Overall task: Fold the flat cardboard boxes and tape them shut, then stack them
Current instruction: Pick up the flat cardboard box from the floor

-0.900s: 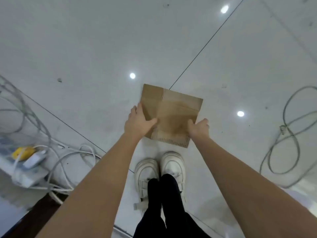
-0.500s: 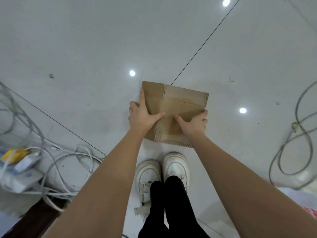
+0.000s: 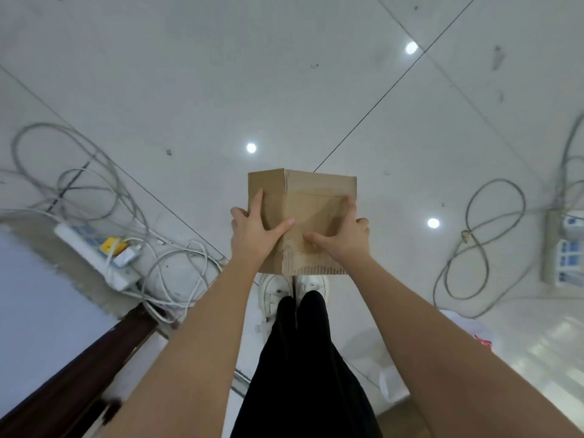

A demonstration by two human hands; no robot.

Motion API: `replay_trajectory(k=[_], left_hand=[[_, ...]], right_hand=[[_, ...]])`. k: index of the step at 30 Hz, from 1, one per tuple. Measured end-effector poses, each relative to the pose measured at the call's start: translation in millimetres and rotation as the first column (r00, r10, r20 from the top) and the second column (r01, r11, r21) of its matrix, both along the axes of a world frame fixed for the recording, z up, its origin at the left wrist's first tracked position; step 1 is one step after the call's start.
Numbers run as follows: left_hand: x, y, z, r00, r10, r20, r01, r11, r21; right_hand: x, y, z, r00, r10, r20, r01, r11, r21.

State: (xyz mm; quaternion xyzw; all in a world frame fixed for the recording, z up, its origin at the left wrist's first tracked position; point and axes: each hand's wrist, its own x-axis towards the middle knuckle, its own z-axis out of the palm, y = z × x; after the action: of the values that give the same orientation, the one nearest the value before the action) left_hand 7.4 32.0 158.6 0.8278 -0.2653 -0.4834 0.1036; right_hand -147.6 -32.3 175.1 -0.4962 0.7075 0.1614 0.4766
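Note:
A small brown cardboard box [image 3: 311, 200] is held in the air in front of me, above my white shoes. It is partly opened out, with a vertical crease down its middle and short flaps along its top. My left hand [image 3: 252, 229] grips its left side, fingers round the edge and thumb across the front. On the right side my right hand [image 3: 343, 237] holds it the same way, thumb pressed on the front near the crease. The back of the box is hidden.
A white power strip [image 3: 94, 257] with plugs and tangled grey cables lies on the tiled floor at the left. More looped cable [image 3: 474, 241] and power strips [image 3: 565, 254] lie at the right. A dark wooden edge [image 3: 79, 374] runs along the lower left. White plastic bags [image 3: 467, 330] sit lower right.
The flat cardboard has been pushed open into a box shape with a raised middle crease. Both hands have shifted further onto its sides, and the view has tilted to show more floor.

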Motion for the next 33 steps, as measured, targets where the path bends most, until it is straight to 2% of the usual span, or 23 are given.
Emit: replay_trajectory(k=[7,15,19,23,27,33], left_hand=[[-1,20,183,0.992,-0.101,-0.08,0.093,0.991,-0.094],[8,37,348,0.965,-0.218,0.149,0.231,0.97,-0.079],[11,46,400,0.944,-0.203,0.259,0.223,0.974,-0.048],[14,56,434,0.924,-0.146,0.355,0.172,0.984,-0.043],[17,64,460,0.932,-0.073,0.355,0.109,0.991,-0.082],[33,59,495,0.933,-0.169,0.317,0.242,0.947,-0.209]], right_hand=[[-6,16,171,0.997,0.072,0.002,-0.072,0.997,0.041],[-3,41,336,0.997,0.045,0.063,-0.036,0.991,-0.126],[6,46,388,0.996,0.058,0.063,-0.046,0.982,-0.181],[23,50,430,0.993,0.113,-0.019,-0.115,0.97,-0.216],[41,50,462,0.971,0.215,-0.107,-0.236,0.938,-0.254],[50,40,490,0.981,0.189,-0.051,-0.195,0.926,-0.322]])
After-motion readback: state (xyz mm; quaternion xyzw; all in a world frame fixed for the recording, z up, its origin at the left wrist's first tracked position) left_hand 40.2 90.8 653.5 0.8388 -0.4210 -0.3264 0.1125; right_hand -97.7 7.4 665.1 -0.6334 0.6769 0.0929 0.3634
